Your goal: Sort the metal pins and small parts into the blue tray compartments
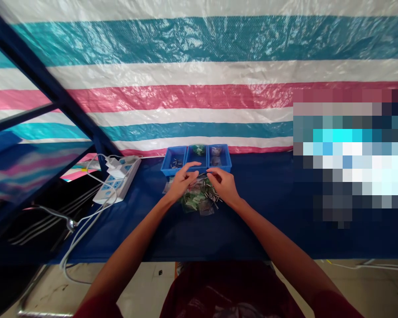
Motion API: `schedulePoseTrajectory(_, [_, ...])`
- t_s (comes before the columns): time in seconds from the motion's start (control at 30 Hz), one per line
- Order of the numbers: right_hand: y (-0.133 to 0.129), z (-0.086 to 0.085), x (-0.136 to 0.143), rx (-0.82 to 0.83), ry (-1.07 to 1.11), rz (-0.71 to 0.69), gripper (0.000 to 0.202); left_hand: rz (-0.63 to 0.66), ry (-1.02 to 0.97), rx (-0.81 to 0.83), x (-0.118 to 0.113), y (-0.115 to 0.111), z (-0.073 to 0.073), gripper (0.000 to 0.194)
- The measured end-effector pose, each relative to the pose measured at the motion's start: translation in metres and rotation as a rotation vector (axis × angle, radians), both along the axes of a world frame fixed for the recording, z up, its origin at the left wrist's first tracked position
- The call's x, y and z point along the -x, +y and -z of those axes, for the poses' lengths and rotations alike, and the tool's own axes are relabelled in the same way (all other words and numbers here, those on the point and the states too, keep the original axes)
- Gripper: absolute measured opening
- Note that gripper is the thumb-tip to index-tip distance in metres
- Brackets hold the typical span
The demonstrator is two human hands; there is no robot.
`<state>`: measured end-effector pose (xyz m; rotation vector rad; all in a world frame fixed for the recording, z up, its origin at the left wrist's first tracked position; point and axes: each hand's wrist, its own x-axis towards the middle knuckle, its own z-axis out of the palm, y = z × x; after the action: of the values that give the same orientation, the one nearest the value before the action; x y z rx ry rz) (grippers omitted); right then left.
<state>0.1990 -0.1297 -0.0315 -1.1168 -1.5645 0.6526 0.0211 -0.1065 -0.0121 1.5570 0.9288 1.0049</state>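
Note:
My left hand (183,181) hovers over the left side of a pile, with the index finger stretched out and the thumb apart from it. Across from it, my right hand (226,184) has thumb and index finger pinched together at the tips; a thin, small piece may be between them, too small to name. Beneath both hands lies a heap of small clear plastic bags (205,206), green pieces (191,201) and loose silver metal pins (213,195). Right behind the hands stand three joined blue bins (196,169).
The left bin holds a few metal pins (176,163), the middle one something green (199,150), the right one clear bags (215,152). A white power strip (117,183) with cables lies left on the dark blue table (262,212). Striped sheeting (192,70) hangs behind; the right side is pixelated.

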Motion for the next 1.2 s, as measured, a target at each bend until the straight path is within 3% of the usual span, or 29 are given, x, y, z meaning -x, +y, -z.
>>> schedulePoseTrajectory(0.63, [-0.0006, 0.0008, 0.0013, -0.041, -0.052, -0.100, 0.019, 0.017, 0.049, -0.005, -0.0009, -0.0022, -0.0018, 0.042])
schedulePoseTrajectory(0.8, [-0.0010, -0.0001, 0.0002, -0.012, 0.004, -0.057, 0.023, -0.030, 0.005, -0.007, -0.0012, 0.0009, 0.0004, 0.041])
schedulePoseTrajectory(1.0, [0.0020, -0.0011, -0.0013, 0.121, 0.244, -0.015, 0.025, -0.214, 0.061, -0.197, 0.0012, 0.0053, 0.0035, 0.031])
schedulePoseTrajectory(1.2, [0.0015, -0.0025, -0.0007, 0.116, 0.265, -0.027, 0.023, -0.176, 0.090, -0.256, 0.0001, 0.0008, 0.0006, 0.025])
